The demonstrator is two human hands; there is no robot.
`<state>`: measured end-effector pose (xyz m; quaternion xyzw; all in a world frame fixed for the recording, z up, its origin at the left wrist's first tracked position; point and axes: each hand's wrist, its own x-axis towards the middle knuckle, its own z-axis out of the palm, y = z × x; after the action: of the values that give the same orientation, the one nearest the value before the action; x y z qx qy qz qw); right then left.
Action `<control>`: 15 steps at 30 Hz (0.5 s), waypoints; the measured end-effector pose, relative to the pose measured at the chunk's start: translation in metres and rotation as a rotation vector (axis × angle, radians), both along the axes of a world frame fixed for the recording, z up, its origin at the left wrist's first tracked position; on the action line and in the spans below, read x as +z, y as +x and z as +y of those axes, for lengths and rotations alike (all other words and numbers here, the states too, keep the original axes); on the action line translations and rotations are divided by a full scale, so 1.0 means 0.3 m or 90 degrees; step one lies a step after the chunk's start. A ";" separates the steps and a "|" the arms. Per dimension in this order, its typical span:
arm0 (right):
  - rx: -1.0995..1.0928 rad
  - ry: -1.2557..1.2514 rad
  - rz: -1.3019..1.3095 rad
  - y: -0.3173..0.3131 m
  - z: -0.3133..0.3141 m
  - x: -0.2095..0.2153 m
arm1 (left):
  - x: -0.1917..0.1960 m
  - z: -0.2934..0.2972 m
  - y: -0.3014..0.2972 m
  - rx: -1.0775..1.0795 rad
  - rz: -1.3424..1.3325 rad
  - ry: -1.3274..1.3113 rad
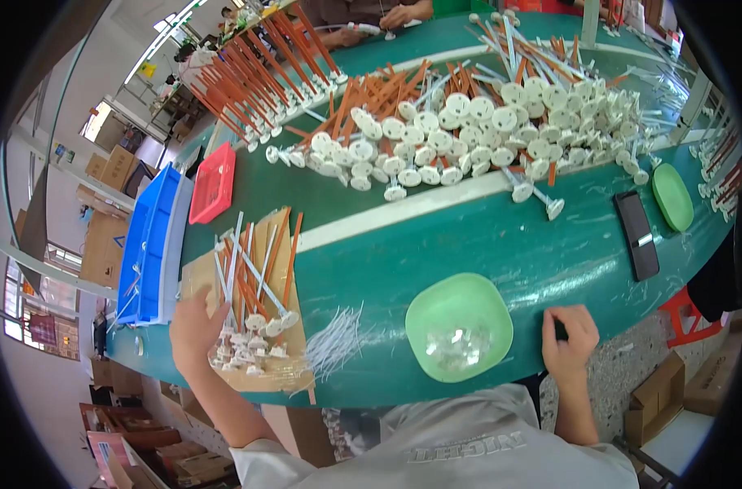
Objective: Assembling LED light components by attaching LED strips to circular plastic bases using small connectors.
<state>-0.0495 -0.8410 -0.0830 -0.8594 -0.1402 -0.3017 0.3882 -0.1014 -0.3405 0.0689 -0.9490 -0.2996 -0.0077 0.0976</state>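
The small bundle of orange and grey sticks (253, 269) lies at the left of the table (355, 261), on a cardboard sheet (283, 378), the white round bases (255, 322) gathered toward the person. Lying this way, the bases seem set for easy reach. The left hand (197, 328) is at the bundle's left edge, partly open, thumb apart from the fingers; nothing shows in its grasp, and whether the thumb touches a stick cannot be told.

Just right of the sheet lies a loose heap of thin white strands (334, 342), probably kept close for handy picking. Next comes a green bowl (461, 295) with small clear pieces inside, its sides likely stopping them scattering. Beyond it, near the table's edge, the right hand (570, 336) is curled, fingertips toward the thumb; whether it pinches anything small cannot be told.

Farther out, a large heap of disc-ended sticks (477, 130) spreads across the table's middle. At the left, a red basket (216, 186) stands beside a blue bin (149, 269).
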 end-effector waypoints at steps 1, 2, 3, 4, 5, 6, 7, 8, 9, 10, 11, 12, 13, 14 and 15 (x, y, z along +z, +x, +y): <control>0.009 -0.005 0.012 -0.002 0.000 -0.001 | 0.011 -0.028 0.073 -0.116 -0.032 0.029; -0.005 0.005 0.000 -0.004 -0.004 -0.013 | 0.029 -0.075 0.169 -0.192 -0.054 0.033; -0.009 0.005 -0.007 -0.005 -0.007 -0.015 | 0.051 -0.131 0.277 -0.270 -0.075 0.038; -0.017 0.005 0.007 -0.009 -0.009 -0.013 | 0.049 -0.163 0.371 -0.331 -0.113 0.033; -0.028 0.005 0.021 -0.011 -0.011 -0.010 | 0.029 -0.182 0.479 -0.396 -0.152 0.028; -0.032 0.003 0.012 -0.014 -0.012 -0.007 | 0.019 -0.194 0.600 -0.407 -0.135 0.005; -0.030 0.011 0.013 -0.009 -0.009 -0.009 | -0.003 -0.195 0.716 -0.416 -0.119 -0.019; -0.029 0.018 0.013 -0.006 -0.007 -0.010 | -0.033 -0.192 0.805 -0.439 -0.123 -0.017; -0.035 0.014 0.005 -0.005 -0.008 -0.010 | -0.071 -0.183 0.894 -0.465 -0.125 -0.017; -0.033 0.013 0.011 -0.004 -0.005 -0.014 | -0.123 -0.135 0.977 -0.464 -0.136 -0.013; -0.029 0.010 0.018 -0.003 0.003 -0.013 | -0.178 -0.066 1.051 -0.486 -0.038 -0.027; -0.033 0.008 0.010 -0.005 0.007 -0.016 | -0.200 -0.039 1.096 -0.513 0.063 -0.042; -0.046 0.019 0.020 -0.005 0.008 -0.022 | -0.182 -0.065 1.121 -0.524 0.059 -0.040; -0.056 0.030 0.032 -0.013 0.007 -0.025 | -0.148 -0.103 1.118 -0.481 0.111 -0.024; -0.061 0.031 0.030 -0.015 0.009 -0.021 | -0.113 -0.131 1.105 -0.432 0.162 -0.008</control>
<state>-0.0540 -0.8384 -0.0895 -0.8625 -0.0822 -0.3027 0.3971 0.2302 -0.3798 0.0349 -0.9883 0.0473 0.0803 0.1205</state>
